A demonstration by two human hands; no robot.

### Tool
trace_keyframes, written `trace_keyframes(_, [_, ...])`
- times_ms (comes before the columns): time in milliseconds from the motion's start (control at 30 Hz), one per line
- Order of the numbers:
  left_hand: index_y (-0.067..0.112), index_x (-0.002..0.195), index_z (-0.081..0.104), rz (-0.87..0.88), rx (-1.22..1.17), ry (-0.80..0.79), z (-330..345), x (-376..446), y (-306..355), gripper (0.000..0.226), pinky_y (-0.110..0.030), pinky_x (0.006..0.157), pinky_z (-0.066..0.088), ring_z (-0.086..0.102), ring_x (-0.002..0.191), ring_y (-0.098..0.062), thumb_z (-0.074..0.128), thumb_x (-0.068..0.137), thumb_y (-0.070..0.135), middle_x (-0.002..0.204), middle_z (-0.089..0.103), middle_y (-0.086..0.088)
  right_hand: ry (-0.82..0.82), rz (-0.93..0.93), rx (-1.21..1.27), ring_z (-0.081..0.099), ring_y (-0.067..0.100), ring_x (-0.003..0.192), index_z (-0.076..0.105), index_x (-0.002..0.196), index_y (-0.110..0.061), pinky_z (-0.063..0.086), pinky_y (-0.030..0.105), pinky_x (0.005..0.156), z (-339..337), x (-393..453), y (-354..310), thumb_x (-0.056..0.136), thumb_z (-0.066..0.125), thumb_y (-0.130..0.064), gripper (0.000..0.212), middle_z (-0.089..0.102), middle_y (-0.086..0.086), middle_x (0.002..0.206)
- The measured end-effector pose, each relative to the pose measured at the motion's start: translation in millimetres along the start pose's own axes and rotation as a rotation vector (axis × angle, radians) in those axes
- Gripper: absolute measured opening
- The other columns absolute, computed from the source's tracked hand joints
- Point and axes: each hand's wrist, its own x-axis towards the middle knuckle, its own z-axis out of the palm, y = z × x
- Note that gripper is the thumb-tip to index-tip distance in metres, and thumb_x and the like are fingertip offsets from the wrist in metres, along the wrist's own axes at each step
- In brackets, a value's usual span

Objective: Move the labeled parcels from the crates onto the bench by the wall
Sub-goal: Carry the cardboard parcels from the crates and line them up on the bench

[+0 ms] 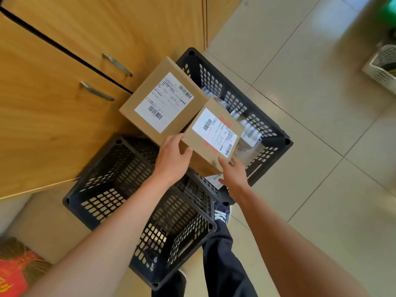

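Two brown cardboard parcels with white shipping labels are held up over the black crates. The larger parcel (pixel 164 99) sits further away, and the smaller parcel (pixel 214 136) overlaps its near right corner. My left hand (pixel 172 157) grips the near left edges where both parcels meet. My right hand (pixel 232 174) holds the smaller parcel's near right corner from below. The far crate (pixel 278 133) holds more white-labelled parcels, mostly hidden under the held ones. The near crate (pixel 102 202) looks empty.
A wooden cabinet (pixel 64 82) with two metal handles stands to the left, close against the crates. A white basket (pixel 381 69) is at the far right on the tiled floor. A red bag (pixel 12 273) lies bottom left. My foot (pixel 221 215) is beside the near crate.
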Motion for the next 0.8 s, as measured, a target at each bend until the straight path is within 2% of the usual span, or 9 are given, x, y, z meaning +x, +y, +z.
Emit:
trace_keyframes(67, [0.025, 0.147, 0.044, -0.006, -0.026, 0.002, 3, -3, -2, 0.045, -0.024, 0.096, 0.032, 0.038, 0.132, -0.011, 0.054, 0.103, 0.028, 0.146, 0.041, 0.006, -0.008, 0.02, 0.059, 0.064, 0.012, 0.101, 0.056, 0.136, -0.023, 0.057, 0.037, 0.078, 0, 5, 2, 0.1, 0.06, -0.035, 0.038, 0.064, -0.006, 0.127])
trace_keyframes(133, [0.026, 0.142, 0.047, -0.004, -0.056, 0.01, 7, -9, -1, 0.041, -0.023, 0.096, 0.033, 0.041, 0.131, -0.011, 0.055, 0.102, 0.028, 0.142, 0.043, 0.007, 0.042, 0.016, 0.135, 0.067, 0.014, 0.098, 0.058, 0.134, -0.023, 0.057, 0.035, 0.072, -2, 3, 4, 0.098, 0.064, -0.031, 0.037, 0.067, -0.004, 0.121])
trace_keyframes(233, [0.029, 0.134, 0.051, 0.01, -0.109, 0.041, 13, -26, 3, 0.033, -0.024, 0.094, 0.036, 0.044, 0.123, -0.006, 0.056, 0.102, 0.029, 0.131, 0.043, 0.01, 0.121, 0.007, 0.257, 0.066, 0.02, 0.103, 0.05, 0.137, -0.024, 0.061, 0.049, 0.078, -11, -15, 7, 0.093, 0.068, -0.029, 0.049, 0.062, -0.001, 0.122])
trace_keyframes(300, [0.031, 0.127, 0.052, 0.015, -0.141, 0.057, 17, -44, 7, 0.026, -0.025, 0.095, 0.04, 0.046, 0.117, -0.004, 0.056, 0.101, 0.029, 0.125, 0.042, 0.012, 0.142, -0.004, 0.297, 0.063, 0.023, 0.107, 0.044, 0.139, -0.027, 0.062, 0.054, 0.075, -21, -33, 9, 0.092, 0.067, -0.031, 0.052, 0.057, -0.002, 0.124])
trace_keyframes(467, [0.034, 0.116, 0.055, 0.028, -0.239, 0.075, 14, -106, 12, 0.018, -0.032, 0.103, 0.048, 0.05, 0.116, -0.005, 0.058, 0.1, 0.026, 0.117, 0.045, 0.016, 0.214, -0.116, 0.272, 0.059, 0.011, 0.102, 0.044, 0.139, -0.026, 0.063, 0.039, 0.061, -43, -93, 4, 0.096, 0.064, -0.031, 0.048, 0.054, -0.004, 0.121])
trace_keyframes(600, [0.032, 0.116, 0.058, 0.047, -0.327, 0.116, -2, -167, 12, 0.02, -0.032, 0.101, 0.052, 0.054, 0.12, -0.007, 0.06, 0.099, 0.022, 0.118, 0.049, 0.013, 0.235, -0.187, 0.271, 0.064, 0.023, 0.11, 0.048, 0.137, -0.032, 0.062, 0.051, 0.074, -55, -150, 1, 0.088, 0.072, -0.034, 0.054, 0.057, -0.001, 0.124])
trace_keyframes(667, [0.03, 0.117, 0.06, 0.059, -0.381, 0.143, -15, -200, 10, 0.022, -0.026, 0.098, 0.052, 0.057, 0.119, -0.006, 0.061, 0.098, 0.019, 0.121, 0.054, 0.01, 0.217, -0.234, 0.246, 0.064, 0.024, 0.113, 0.05, 0.137, -0.033, 0.061, 0.052, 0.082, -59, -183, -4, 0.087, 0.073, -0.034, 0.055, 0.057, -0.001, 0.128])
trace_keyframes(733, [0.029, 0.118, 0.06, 0.066, -0.422, 0.156, -33, -232, 7, 0.023, -0.016, 0.092, 0.052, 0.059, 0.112, -0.001, 0.061, 0.099, 0.017, 0.119, 0.06, 0.009, 0.192, -0.299, 0.223, 0.065, 0.023, 0.11, 0.052, 0.139, -0.031, 0.062, 0.05, 0.079, -61, -218, -11, 0.089, 0.072, -0.027, 0.055, 0.056, 0.0, 0.131])
trace_keyframes(800, [0.029, 0.12, 0.06, 0.08, -0.431, 0.158, -56, -264, 1, 0.023, -0.018, 0.093, 0.053, 0.061, 0.105, 0.005, 0.061, 0.099, 0.019, 0.114, 0.064, 0.012, 0.136, -0.37, 0.199, 0.067, 0.023, 0.106, 0.052, 0.141, -0.029, 0.063, 0.044, 0.072, -63, -254, -16, 0.092, 0.07, -0.021, 0.053, 0.055, 0.001, 0.131])
